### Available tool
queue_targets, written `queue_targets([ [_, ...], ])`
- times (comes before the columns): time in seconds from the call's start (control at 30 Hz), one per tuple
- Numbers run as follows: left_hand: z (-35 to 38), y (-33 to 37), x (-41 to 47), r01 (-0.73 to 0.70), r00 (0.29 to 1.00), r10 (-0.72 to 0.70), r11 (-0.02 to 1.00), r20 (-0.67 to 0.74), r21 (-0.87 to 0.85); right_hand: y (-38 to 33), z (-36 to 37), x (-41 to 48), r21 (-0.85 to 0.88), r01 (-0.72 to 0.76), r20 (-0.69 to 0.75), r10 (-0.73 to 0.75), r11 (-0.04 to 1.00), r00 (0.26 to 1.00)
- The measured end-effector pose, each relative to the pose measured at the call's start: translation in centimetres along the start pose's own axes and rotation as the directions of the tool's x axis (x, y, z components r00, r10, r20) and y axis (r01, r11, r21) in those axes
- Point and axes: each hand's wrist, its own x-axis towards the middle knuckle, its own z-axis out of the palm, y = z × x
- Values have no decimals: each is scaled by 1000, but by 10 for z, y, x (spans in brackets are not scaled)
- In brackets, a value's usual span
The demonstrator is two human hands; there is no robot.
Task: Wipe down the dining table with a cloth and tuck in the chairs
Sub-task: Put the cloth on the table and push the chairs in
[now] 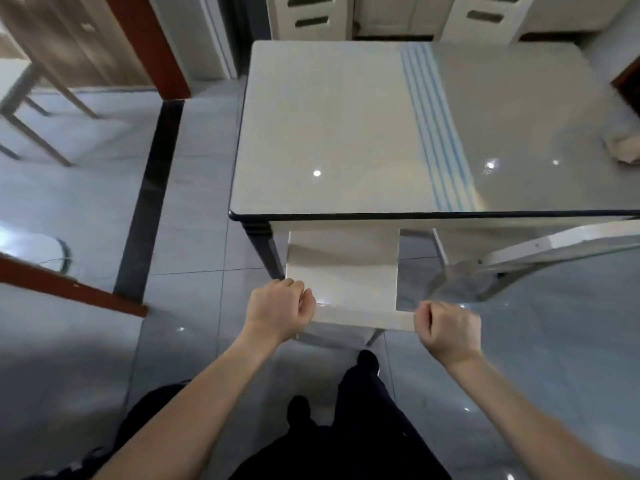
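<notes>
Closest to me, my legs (360, 403) are standing on the floor (86, 341). My left hand (280, 308) and right hand (446, 329) are gripping the chair (343, 282) by its top edge, fingers curled round each end. It is sitting partly under the table (329, 133). The cloth (623, 147) is lying at the tabletop's right side.

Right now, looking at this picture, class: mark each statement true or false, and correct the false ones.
1. The left hand and the right hand both grip the chair by its top rail. True.
2. The cloth is in the right hand. False: it lies on the table, near the right edge.
3. The chair's seat reaches under the table. True.
4. The table's near rim is red. False: it is black.
</notes>
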Motion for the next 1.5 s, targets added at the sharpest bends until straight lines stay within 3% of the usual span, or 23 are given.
queue_targets([
  [0.33,-8,-11,60,-8,1000,8,1000,29,11,7,13,65,-33,52,-10,-53,998,999],
  [0.7,0,2,144,130,992,-129,991,11,-16,37,34,163,4,76,-34,-76,997,997],
  [1.0,5,17,202,196,980,-194,980,-53,36,63,41,233,29,131,31,-131,991,991],
  [1.5,2,20,211,232,970,-227,972,-88,43,66,44,244,82,143,92,-150,986,984],
])
